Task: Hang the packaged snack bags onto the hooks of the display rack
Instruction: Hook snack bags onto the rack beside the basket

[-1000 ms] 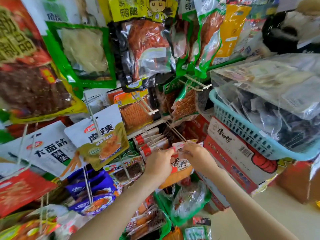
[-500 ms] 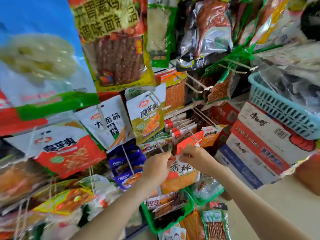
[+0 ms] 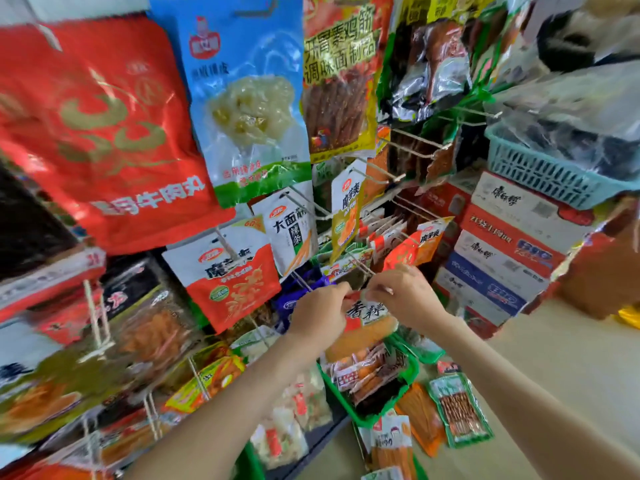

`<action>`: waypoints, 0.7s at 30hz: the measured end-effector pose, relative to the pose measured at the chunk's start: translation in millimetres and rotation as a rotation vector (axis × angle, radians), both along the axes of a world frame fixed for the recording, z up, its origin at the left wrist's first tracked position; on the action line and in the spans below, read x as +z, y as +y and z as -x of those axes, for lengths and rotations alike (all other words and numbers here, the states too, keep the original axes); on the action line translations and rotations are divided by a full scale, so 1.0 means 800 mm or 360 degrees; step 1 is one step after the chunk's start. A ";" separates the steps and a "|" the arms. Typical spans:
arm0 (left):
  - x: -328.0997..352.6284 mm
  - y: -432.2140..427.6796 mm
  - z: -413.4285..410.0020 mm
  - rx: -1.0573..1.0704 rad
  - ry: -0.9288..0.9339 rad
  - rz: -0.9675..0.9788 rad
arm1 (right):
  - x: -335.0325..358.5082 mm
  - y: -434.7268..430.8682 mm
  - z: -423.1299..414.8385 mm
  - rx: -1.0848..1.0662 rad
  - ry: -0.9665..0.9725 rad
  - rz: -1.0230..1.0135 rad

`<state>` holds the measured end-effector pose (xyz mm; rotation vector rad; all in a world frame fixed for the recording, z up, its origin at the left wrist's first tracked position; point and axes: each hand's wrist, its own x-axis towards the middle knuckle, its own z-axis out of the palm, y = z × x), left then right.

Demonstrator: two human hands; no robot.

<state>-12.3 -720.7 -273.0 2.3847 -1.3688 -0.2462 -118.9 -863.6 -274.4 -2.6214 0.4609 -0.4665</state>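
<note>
An orange and white snack bag (image 3: 366,318) hangs between my two hands in front of the display rack. My left hand (image 3: 320,315) pinches its top left corner and my right hand (image 3: 403,299) pinches its top right edge. A bare white wire hook (image 3: 360,265) juts out just above the bag's top. Whether the bag's hole is over the hook is hidden by my fingers. Other bags hang on hooks around it, such as a red and white bag (image 3: 235,278) to the left and an orange bag (image 3: 420,242) to the upper right.
A green basket (image 3: 412,370) of snack packs sits below my hands, with loose packs (image 3: 459,408) on the floor beside it. Stacked cartons (image 3: 509,251) and a blue basket (image 3: 540,171) stand at the right. Large bags (image 3: 100,133) hang overhead at left.
The view has swung left and closer to the rack. Both hands have kept their hold on the bag and lifted its top nearer the wire hook.
</note>
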 end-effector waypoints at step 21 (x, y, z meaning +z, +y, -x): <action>0.032 0.309 0.112 0.0631 -0.0123 0.0267 | 0.024 0.284 0.039 0.0401 -0.0410 0.0369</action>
